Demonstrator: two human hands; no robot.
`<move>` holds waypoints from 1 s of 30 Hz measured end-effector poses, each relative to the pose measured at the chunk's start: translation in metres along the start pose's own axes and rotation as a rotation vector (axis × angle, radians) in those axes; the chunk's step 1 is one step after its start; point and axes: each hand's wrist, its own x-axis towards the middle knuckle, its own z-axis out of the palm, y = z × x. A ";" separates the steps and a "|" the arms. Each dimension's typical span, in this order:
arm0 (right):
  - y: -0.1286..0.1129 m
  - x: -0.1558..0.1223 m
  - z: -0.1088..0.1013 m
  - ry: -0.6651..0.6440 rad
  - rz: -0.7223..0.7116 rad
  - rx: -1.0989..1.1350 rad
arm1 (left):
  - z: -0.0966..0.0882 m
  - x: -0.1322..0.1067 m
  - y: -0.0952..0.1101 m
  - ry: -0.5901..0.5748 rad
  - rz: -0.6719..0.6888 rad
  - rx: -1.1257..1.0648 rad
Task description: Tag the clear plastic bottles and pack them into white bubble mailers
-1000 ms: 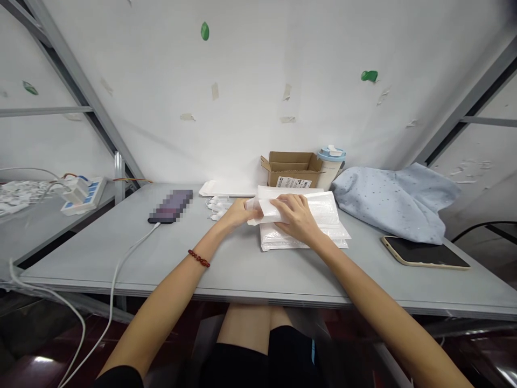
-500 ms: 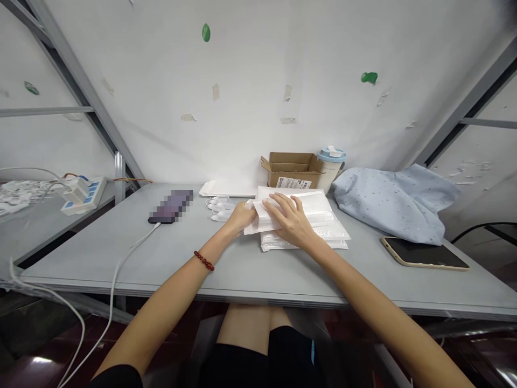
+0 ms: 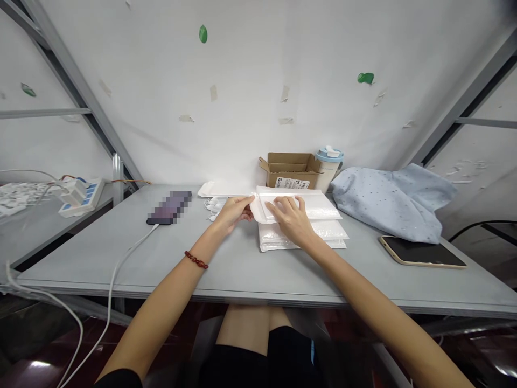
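A white bubble mailer (image 3: 319, 206) lies on top of a small stack of similar bubble mailers (image 3: 329, 230) on the grey table. My left hand (image 3: 235, 211) pinches the flap at its left end between thumb and fingers. On its upper face rests my right hand (image 3: 291, 216), fingers spread and slightly bent, pressing it down. Just behind my left hand lie several small white bundles (image 3: 215, 207), partly hidden by it. Farther back is another flat white mailer (image 3: 228, 188).
An open cardboard box (image 3: 293, 164) and a lidded cup (image 3: 329, 164) stand against the wall. Blue-grey cloth (image 3: 388, 199) lies at right, beside a phone (image 3: 420, 252). At left, another phone (image 3: 169, 208) has a white cable (image 3: 117, 269); a power strip (image 3: 86, 198) is beyond.
My left hand has drawn back leftward from the mailer's open end and now holds its flap. The mailer has flattened onto the stack. My right hand stays on it.
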 end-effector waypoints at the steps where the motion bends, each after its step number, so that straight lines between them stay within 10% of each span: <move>1: 0.001 0.000 0.000 -0.011 -0.004 0.004 | 0.000 -0.001 0.002 0.015 0.008 -0.004; 16: 0.007 0.001 -0.001 0.161 -0.058 0.067 | 0.013 -0.005 -0.018 -0.017 0.738 0.784; 25: 0.008 0.002 -0.013 0.277 0.092 -0.003 | 0.019 -0.005 -0.012 0.097 0.529 0.449; 30: 0.013 0.002 -0.015 0.349 0.171 -0.036 | 0.020 -0.006 -0.009 -0.052 0.305 0.215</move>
